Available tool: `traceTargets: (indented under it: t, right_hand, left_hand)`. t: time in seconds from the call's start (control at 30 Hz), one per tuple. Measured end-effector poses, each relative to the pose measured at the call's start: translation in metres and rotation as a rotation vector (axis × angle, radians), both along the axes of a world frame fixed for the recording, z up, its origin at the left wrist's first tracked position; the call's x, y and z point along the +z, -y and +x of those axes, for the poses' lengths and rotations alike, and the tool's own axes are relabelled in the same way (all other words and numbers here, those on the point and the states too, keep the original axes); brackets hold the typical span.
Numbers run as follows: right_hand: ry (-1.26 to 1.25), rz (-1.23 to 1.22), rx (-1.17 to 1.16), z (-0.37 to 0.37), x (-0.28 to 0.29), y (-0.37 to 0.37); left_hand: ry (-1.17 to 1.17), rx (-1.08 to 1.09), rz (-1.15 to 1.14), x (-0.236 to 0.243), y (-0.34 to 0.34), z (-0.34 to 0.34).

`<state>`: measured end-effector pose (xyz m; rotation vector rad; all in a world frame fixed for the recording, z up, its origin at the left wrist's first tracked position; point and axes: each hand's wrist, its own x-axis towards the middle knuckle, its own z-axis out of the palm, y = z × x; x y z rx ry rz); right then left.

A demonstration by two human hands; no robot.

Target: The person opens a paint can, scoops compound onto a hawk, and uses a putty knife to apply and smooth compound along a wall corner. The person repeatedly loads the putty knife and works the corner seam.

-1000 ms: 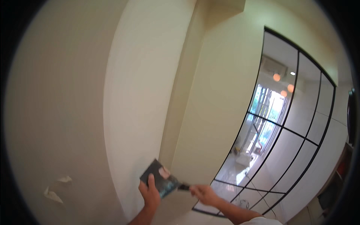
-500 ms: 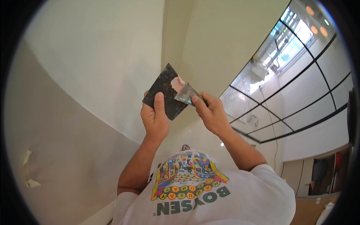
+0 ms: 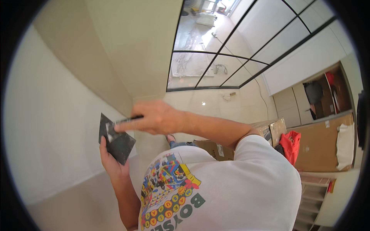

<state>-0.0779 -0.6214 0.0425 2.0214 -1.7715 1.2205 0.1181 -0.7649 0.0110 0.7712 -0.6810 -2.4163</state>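
Observation:
My left hand grips a flat, dark square plate by its lower edge, thumb across its face. My right hand, smeared by motion, reaches across to the left. It holds a putty knife whose dark handle shows past the fingers. The blade end lies over the plate's upper part, mostly hidden by the fingers. Beside the fingertips a pale patch shows on the plate; whether this is putty or blade I cannot tell.
A pale wall rises close on the left. Ahead stands a black-framed glass partition, with a cable on the floor beyond. To the right are cardboard boxes, a red bag and an open cabinet.
My view has turned right, bringing boxes and a red bag in. Both hands now appear further left in the picture. The knife has moved across the plate, and the pinkish putty no longer shows clearly.

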Motion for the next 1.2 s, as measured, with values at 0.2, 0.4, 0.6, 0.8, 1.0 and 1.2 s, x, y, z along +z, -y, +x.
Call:
traceTargets:
  t: [0.2, 0.4, 0.6, 0.8, 1.0, 1.2]
  right_hand:
    - [-0.039, 0.145, -0.112, -0.029, -0.023, -0.030]
    - [-0.051, 0.280, -0.269, -0.076, -0.027, -0.077]
    - [0.111, 0.240, -0.587, -0.116, -0.051, -0.112]
    - [0.370, -0.177, -0.847, -0.124, -0.036, -0.116]
    - [0.135, -0.197, -0.924, -0.107, -0.005, -0.094]
    - [0.128, -0.168, -1.040, -0.088, -0.004, -0.074]
  left_hand:
    - [0.043, -0.123, -0.059, -0.011, -0.007, -0.039]
    - [0.046, -0.256, -0.075, -0.020, -0.014, -0.093]
    - [-0.136, -0.270, -0.258, 0.008, -0.025, -0.164]
    - [0.314, -0.195, -0.831, -0.004, -0.044, -0.220]
    - [0.003, -0.218, -0.988, -0.016, -0.068, -0.246]
    - [-0.091, -0.354, -1.043, -0.002, -0.071, -0.254]
